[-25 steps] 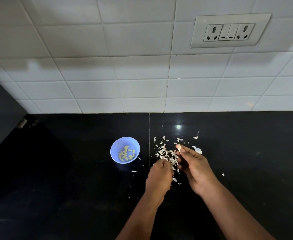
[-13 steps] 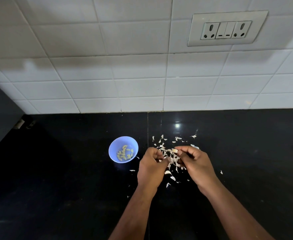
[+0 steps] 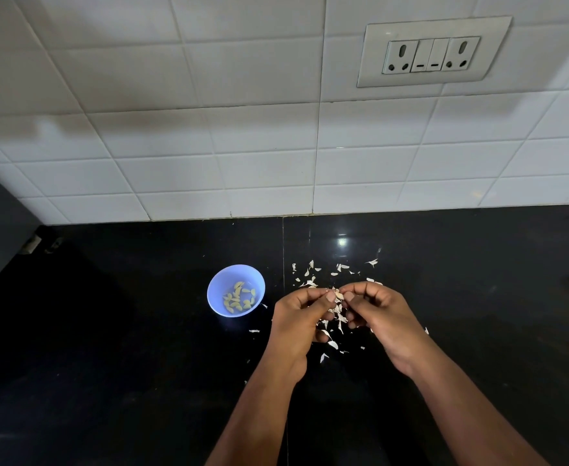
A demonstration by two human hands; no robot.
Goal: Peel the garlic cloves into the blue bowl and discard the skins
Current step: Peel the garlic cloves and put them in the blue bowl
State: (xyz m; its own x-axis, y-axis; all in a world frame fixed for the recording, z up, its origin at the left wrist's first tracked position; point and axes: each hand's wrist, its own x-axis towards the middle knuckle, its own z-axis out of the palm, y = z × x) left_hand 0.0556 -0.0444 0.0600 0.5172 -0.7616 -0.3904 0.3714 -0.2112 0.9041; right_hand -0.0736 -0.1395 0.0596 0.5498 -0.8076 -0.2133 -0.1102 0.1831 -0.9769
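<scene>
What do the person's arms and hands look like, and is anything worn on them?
Both forearms are bare as far as the picture shows: no sleeves reach them. The left hand and the right hand wear no gloves, and no ring, watch or bracelet is visible. The fingernails look short.

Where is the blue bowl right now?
In the head view, the blue bowl sits on the black counter, just left of the left hand, clear of it.

My one camera sits on my head, looking forward and down across the black counter [image 3: 108, 331] to the tiled wall [image 3: 209, 95]. Its wide angle bends the edges; my forearms enter from below, seemingly close.
</scene>
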